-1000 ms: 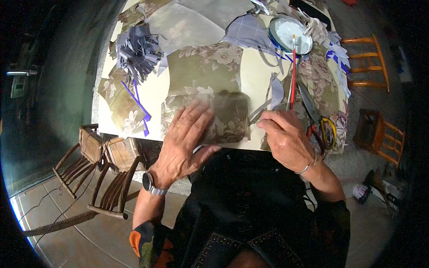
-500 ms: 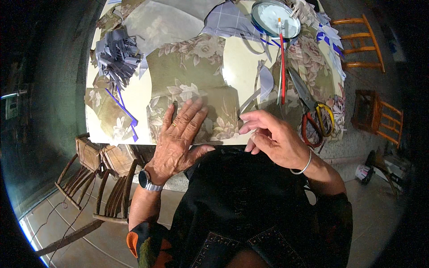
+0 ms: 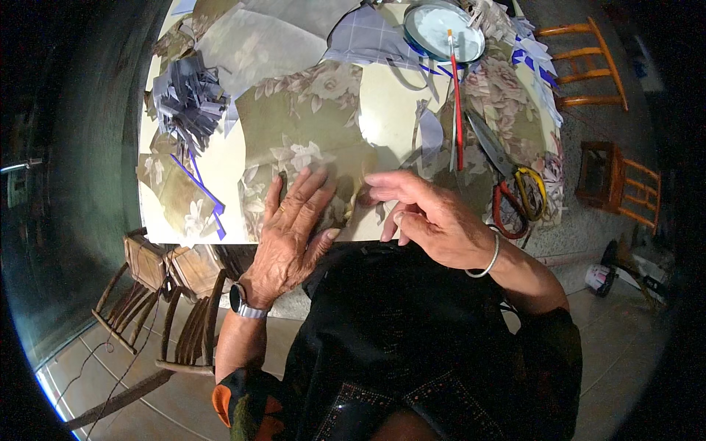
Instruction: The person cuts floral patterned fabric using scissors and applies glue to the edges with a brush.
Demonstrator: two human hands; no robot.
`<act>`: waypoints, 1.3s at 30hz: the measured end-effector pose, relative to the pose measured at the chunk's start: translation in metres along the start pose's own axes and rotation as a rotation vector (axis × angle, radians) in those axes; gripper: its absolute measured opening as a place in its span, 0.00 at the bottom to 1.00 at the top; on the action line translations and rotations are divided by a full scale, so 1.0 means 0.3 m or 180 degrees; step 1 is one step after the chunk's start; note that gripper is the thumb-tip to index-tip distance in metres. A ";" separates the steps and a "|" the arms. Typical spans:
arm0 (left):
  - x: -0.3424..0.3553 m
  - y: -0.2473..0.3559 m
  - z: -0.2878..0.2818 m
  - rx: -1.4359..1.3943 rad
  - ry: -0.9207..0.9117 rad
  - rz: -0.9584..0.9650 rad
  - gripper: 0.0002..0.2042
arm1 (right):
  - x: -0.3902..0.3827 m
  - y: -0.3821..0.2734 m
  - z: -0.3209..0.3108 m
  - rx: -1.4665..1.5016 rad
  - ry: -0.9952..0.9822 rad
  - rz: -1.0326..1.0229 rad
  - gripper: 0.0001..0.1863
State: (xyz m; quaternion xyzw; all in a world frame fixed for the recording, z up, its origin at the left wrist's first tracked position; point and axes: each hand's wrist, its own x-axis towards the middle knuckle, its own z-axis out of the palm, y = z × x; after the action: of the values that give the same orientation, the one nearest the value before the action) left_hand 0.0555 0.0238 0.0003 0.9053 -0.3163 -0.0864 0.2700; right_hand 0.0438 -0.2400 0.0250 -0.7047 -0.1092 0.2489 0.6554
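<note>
A cut piece of olive-green floral cloth (image 3: 294,110) lies on the cream tabletop in front of me. My left hand (image 3: 294,213) rests flat on its near part, fingers stretched out and pointing away. At the cloth's right edge is my right hand (image 3: 419,213), fingers extended and a little bent, thumb apart below them. The edge beside those fingertips is curled up toward the left hand. Whether the fingers pinch it cannot be made out.
Scissors with red and yellow handles (image 3: 507,176) lie right, near a red brush (image 3: 458,110) propped on a round container of white paste (image 3: 441,33). Grey strips (image 3: 191,99) and a bent blue strip (image 3: 202,187) lie left. Wooden chairs (image 3: 191,323) stand below the table's left side.
My right hand has moved left onto the cloth's right edge, which has lifted and curled inward. The left hand stays flat on the cloth. The whole view has shifted slightly.
</note>
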 end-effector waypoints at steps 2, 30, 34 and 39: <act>0.002 -0.005 0.000 -0.0055 -0.0003 -0.0015 0.30 | 0.012 0.013 0.003 -0.0099 -0.0017 -0.0138 0.26; -0.003 -0.019 -0.002 -0.0777 0.0334 -0.0117 0.04 | -0.021 0.017 0.004 -0.2391 0.0447 -0.0980 0.25; -0.014 -0.028 -0.018 -0.0952 0.0230 -0.0245 0.04 | -0.015 0.022 -0.032 -0.2970 0.0794 -0.1193 0.24; -0.006 -0.003 -0.011 -0.1063 0.0550 -0.0364 0.07 | -0.017 -0.020 -0.137 -0.3326 0.1109 -0.1035 0.16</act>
State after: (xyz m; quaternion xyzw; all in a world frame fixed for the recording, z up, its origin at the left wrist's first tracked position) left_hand 0.0558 0.0269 0.0024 0.8685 -0.2213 -0.0749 0.4372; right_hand 0.0608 -0.2776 0.0328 -0.9398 -0.2150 -0.0620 0.2583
